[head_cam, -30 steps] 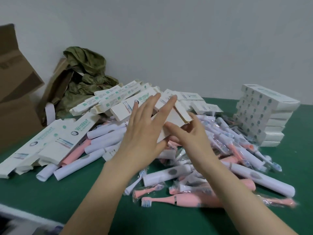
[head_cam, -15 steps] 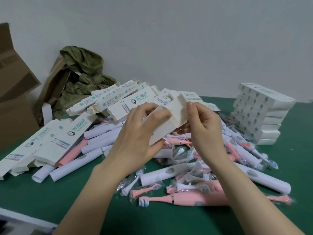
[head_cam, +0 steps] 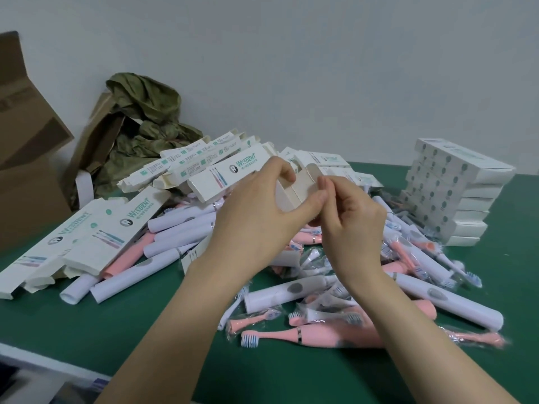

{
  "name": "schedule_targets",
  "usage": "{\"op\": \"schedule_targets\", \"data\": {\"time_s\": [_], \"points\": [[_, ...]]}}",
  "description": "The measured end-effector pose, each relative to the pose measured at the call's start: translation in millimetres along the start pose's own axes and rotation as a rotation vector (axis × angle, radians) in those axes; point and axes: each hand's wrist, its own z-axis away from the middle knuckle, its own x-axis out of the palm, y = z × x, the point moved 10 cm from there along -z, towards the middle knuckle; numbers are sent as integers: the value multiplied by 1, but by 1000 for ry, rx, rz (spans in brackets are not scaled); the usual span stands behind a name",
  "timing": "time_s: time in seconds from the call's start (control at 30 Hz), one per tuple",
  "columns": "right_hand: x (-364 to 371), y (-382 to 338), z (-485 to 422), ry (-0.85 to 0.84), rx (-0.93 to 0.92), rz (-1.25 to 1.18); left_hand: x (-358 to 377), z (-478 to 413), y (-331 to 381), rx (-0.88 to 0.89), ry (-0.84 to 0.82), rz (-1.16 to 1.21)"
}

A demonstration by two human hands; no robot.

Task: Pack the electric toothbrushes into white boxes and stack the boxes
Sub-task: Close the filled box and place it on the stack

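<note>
Masking box (head_cam: 300, 189) body: left hand (head_cam: 250, 225)

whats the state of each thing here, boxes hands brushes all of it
held box, lifted, end flap open
left hand, grips the held box
right hand, pinches the held box's end flap
stack of boxes, closed, piled at the right
flat boxes, flaps open, lying loose at the left
toothbrushes, unboxed, in a loose heap
cardboard carton, flap open
</note>
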Motion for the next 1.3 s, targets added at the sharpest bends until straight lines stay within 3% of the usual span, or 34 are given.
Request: {"op": "schedule_targets", "data": {"time_s": [0.13,0.33,0.4,0.47,0.63,0.7,0.8,0.93,1.0,1.17,1.3], "points": [[8,11,-5,-40,113,-39,-2,-4,-5,14,-59,-80],[26,28,0,-170,347,-286,-4,-4,-11,85,-91,-205],[37,36,4,-246,485,-461,-18,-7,-13,96,-17,-253],[51,42,12,-425,570,-579,-45,-10,-22,64,124,-256],[89,38,76,-1231,214,138,-81,-11,-42,15,317,-205],[102,36,98,-1360,90,345,-76,-11,-44,13,292,-269],[110,31,106,-1377,-30,485,-59,-12,-51,3,183,-404],[97,21,69,-1158,-147,511,-34,-7,-68,-6,41,-548],[72,20,31,-881,-34,359,-26,-3,-73,-6,6,-582],[-33,42,-26,14,264,-173,-6,-3,-74,33,-29,-583],[-55,63,-25,321,407,-614,3,-6,-66,74,21,-518]]}}
